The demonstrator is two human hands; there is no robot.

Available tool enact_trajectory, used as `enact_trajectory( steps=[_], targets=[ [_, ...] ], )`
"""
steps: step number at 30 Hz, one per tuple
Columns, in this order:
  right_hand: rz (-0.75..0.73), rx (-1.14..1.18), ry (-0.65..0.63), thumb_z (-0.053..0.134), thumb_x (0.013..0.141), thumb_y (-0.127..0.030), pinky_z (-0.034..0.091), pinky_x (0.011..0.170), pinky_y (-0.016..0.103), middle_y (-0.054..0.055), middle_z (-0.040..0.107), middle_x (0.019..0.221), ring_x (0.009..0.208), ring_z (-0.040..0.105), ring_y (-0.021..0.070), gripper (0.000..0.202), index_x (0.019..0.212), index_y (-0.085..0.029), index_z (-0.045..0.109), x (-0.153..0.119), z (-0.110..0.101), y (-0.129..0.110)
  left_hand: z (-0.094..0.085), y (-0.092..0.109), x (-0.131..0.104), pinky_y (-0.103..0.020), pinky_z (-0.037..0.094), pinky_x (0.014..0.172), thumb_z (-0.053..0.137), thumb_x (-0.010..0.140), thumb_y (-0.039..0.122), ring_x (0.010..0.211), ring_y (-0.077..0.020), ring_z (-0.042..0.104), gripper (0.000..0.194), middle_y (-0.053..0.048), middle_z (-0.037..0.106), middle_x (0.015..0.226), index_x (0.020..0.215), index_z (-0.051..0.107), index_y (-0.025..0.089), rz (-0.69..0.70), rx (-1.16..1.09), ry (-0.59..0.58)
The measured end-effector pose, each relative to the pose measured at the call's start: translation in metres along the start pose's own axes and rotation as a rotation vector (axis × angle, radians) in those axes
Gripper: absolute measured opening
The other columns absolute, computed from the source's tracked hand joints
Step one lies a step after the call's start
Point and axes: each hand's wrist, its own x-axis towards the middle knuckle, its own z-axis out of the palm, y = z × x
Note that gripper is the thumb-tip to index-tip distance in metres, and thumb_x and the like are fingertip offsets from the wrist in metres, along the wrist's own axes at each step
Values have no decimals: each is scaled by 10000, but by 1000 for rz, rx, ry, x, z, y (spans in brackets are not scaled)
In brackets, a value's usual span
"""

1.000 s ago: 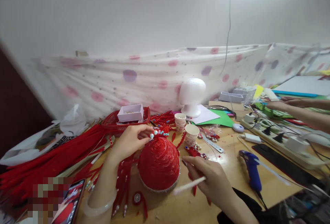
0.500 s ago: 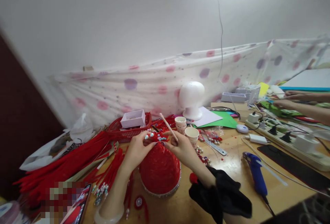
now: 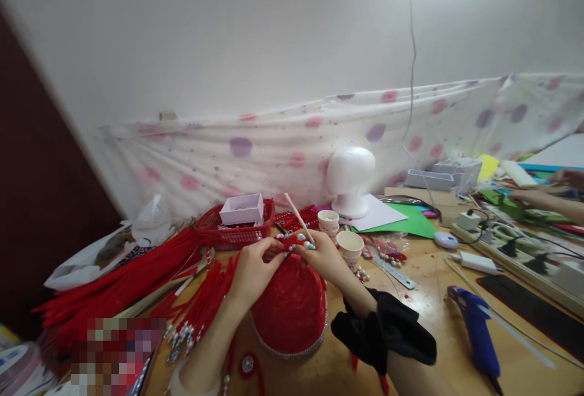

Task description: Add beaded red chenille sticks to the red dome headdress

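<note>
A glossy red dome-shaped headpiece (image 3: pixel 289 308), edged with a row of small pearls, stands on the table in front of me. At its top is a red ornament (image 3: pixel 294 241) with white, pink and turquoise beads. My left hand (image 3: pixel 256 269) pinches the ornament's left side with thumb and fingers. On the other side, my right hand (image 3: pixel 325 257) is closed at the beads, a thin white stick (image 3: pixel 296 212) pointing up from between its fingers. The fingertips partly cover where ornament and headpiece meet.
Behind stand a red basket (image 3: pixel 230 236), a white foam head (image 3: pixel 350 177) and paper cups (image 3: pixel 350 243). Red tassels (image 3: pixel 210 298) lie left. A blue glue gun (image 3: pixel 477 329) and power strip (image 3: pixel 511 250) lie right. Another person's hands (image 3: pixel 533 197) show at far right.
The view has turned slightly left, so the scene sits further right. The beaded ornament has turned in my fingers, with more large beads showing near my right hand. Both hands stay at the headpiece's top.
</note>
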Motion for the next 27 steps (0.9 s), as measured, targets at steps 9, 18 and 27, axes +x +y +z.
enact_trajectory(
  steps=[9, 18, 27],
  targets=[
    [49, 112, 58, 706, 699, -337, 513, 496, 243, 29, 711, 770, 621, 646, 158, 272, 911, -178, 642, 1, 5, 12, 9, -20, 1, -292, 579, 808, 662, 752, 156, 839, -192, 736, 110, -26, 771, 874, 850, 680, 202, -8, -154, 21],
    [120, 82, -35, 696, 672, -308, 471, 445, 235, -32, 633, 577, 465, 572, 124, 197, 795, -175, 620, 23, 1, -2, 6, -22, 10, -281, 549, 756, 675, 716, 172, 803, -197, 723, 83, -25, 757, 821, 796, 667, 192, -86, -297, -58],
    [182, 36, -120, 634, 691, -307, 482, 425, 226, -53, 632, 554, 428, 585, 124, 279, 928, -176, 564, 38, -10, -14, 4, -24, 15, -281, 507, 777, 679, 720, 189, 815, -197, 708, 194, -18, 756, 805, 910, 641, 188, -159, -344, -145]
  ],
)
